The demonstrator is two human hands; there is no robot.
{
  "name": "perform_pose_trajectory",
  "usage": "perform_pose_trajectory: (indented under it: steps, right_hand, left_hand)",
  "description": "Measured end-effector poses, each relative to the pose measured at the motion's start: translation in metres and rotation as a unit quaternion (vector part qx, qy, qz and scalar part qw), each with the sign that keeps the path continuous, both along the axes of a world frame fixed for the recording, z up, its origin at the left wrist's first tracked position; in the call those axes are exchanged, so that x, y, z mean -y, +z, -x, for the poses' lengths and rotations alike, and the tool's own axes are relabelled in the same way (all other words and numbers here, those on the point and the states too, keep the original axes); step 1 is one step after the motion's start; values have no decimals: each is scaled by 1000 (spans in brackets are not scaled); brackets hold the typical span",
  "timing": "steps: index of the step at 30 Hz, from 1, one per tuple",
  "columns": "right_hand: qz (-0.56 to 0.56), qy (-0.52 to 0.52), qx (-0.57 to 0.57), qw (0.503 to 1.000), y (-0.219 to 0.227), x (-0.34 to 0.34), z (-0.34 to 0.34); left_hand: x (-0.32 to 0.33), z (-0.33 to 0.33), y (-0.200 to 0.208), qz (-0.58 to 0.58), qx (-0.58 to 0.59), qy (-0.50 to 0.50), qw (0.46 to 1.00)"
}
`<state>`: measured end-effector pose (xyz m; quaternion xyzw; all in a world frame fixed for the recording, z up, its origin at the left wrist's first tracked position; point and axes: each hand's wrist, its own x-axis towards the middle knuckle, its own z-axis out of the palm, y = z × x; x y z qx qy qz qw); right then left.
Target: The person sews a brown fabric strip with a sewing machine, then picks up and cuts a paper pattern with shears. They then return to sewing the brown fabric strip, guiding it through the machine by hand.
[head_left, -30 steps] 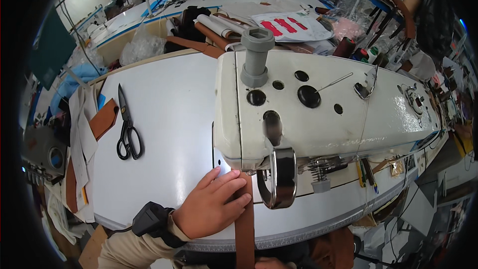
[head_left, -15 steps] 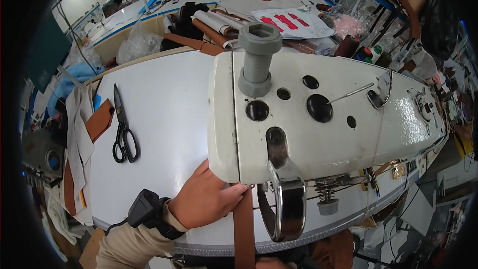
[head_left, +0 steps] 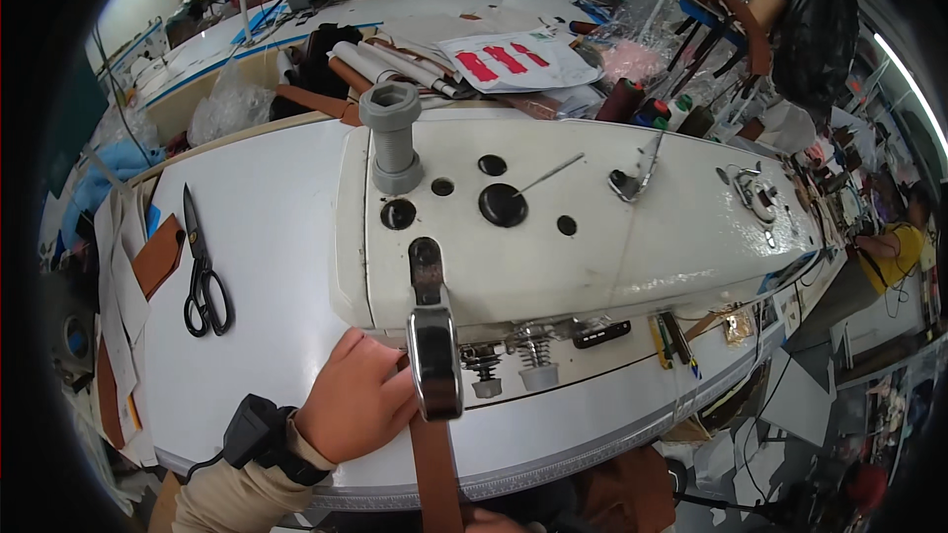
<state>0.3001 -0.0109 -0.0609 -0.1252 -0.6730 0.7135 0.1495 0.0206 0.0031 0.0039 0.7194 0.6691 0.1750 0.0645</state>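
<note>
A brown leather-like strip runs from under the head of a white sewing machine down past the table's front edge. My left hand is closed on the strip's upper part, close beside the machine's chrome lever. Some of its fingertips are hidden by the lever and the machine head. Low in the picture, my right hand shows only in part, with its fingers closed at the strip's lower stretch. Black-handled scissors lie on the white table to the left.
Brown and white material pieces lie along the table's left edge. Beyond the machine are rolled materials, a sheet with red shapes and thread spools. Pens rest at its right. A person in yellow is far right.
My view has turned to the right, so the machine and table appear farther left and a person in yellow shows. Both hands stay at the strip.
</note>
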Motion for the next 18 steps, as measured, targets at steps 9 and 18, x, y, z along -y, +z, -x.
perform_pose_trajectory:
  steps: [9, 18]
  right_hand:
    - [127, 53, 0, 990, 0, 12, 4]
    - [-216, -113, 23, 970, 14, 22, -3]
  left_hand:
    - [33, -22, -5, -37, -5, -3, 999]
    - [38, -23, -10, -42, 2, -12, 999]
